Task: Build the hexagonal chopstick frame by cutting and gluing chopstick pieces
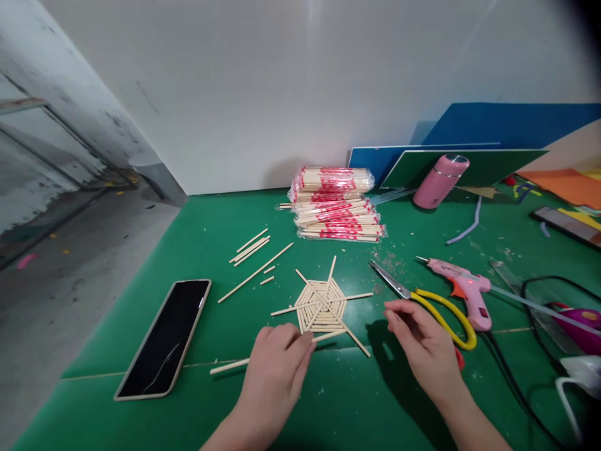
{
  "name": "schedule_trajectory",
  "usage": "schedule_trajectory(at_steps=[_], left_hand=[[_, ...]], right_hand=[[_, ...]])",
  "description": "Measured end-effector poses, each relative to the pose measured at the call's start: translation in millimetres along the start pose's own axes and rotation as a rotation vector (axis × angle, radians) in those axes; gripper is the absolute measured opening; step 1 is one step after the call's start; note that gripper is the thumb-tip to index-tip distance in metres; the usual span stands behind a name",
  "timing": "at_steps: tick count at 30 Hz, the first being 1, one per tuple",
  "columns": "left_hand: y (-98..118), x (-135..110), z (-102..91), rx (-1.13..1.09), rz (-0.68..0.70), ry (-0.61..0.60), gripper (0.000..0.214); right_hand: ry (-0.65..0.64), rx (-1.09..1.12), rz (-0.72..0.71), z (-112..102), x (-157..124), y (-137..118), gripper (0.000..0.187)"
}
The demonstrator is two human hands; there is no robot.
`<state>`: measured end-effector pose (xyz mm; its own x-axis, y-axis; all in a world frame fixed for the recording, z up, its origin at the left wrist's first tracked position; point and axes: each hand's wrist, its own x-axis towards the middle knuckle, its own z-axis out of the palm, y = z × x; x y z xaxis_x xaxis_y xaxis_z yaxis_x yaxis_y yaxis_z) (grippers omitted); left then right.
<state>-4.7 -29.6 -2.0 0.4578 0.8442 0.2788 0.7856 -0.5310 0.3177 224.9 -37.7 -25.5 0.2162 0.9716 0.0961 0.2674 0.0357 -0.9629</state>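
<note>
My left hand [278, 363] is closed on a wooden chopstick [230, 366], which sticks out on both sides of the fingers. Its right end lies by the lower edge of a web-shaped piece [323, 305] made of wooden sticks, with several spokes reaching past a layered polygon. To the right, my right hand [422, 344] hovers above the table with loosely curled fingers, thumb near the index finger; I see nothing in it. Scissors [436, 310] with yellow handles lie just behind that hand, partly covered by it. Loose sticks [253, 274] and short cut pieces [267, 280] lie left of the web.
A phone [164, 338] lies at left on the green table [141, 250]. Plastic-wrapped chopstick bundles [335, 203] sit at the back, with a pink bottle [441, 181] to their right. A pink glue gun [462, 288] and its black cord [511, 382] occupy the right side.
</note>
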Motion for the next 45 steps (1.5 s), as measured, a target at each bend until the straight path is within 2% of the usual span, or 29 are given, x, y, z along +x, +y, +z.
schedule_trajectory(at_steps=[5,9,13,16,24,28,37,45], left_hand=[[-13.5,-14.6,6.7,0.151,0.091,-0.012,0.025],[-20.3,-16.7,10.7,0.210,0.159,-0.001,0.026],[-23.7,-12.6,16.2,0.174,0.183,0.011,0.021],[-25.7,-9.9,20.1,0.107,0.208,0.027,0.018],[-30.0,-8.6,25.0,0.049,0.173,-0.033,0.017],[-31.1,-11.2,26.5,0.013,0.169,-0.023,0.021],[-24.5,-11.0,24.2,0.000,0.155,-0.039,0.025],[-18.4,-12.2,23.2,0.062,0.144,-0.086,0.021]], right_hand=[[-0.106,-0.128,-0.049,5.8,-8.1,1.2,0.012],[-0.172,-0.182,-0.094,15.1,-10.7,-2.3,0.011],[-0.233,-0.318,-0.203,21.6,-10.9,-0.2,0.016],[-0.267,-0.393,-0.230,24.8,-10.8,3.9,0.018],[-0.270,-0.518,-0.345,31.7,-9.3,2.8,0.019],[-0.275,-0.552,-0.388,34.3,-7.9,4.0,0.016],[-0.263,-0.570,-0.376,33.5,-8.4,5.6,0.008],[-0.269,-0.558,-0.424,28.5,-10.0,13.6,0.011]])
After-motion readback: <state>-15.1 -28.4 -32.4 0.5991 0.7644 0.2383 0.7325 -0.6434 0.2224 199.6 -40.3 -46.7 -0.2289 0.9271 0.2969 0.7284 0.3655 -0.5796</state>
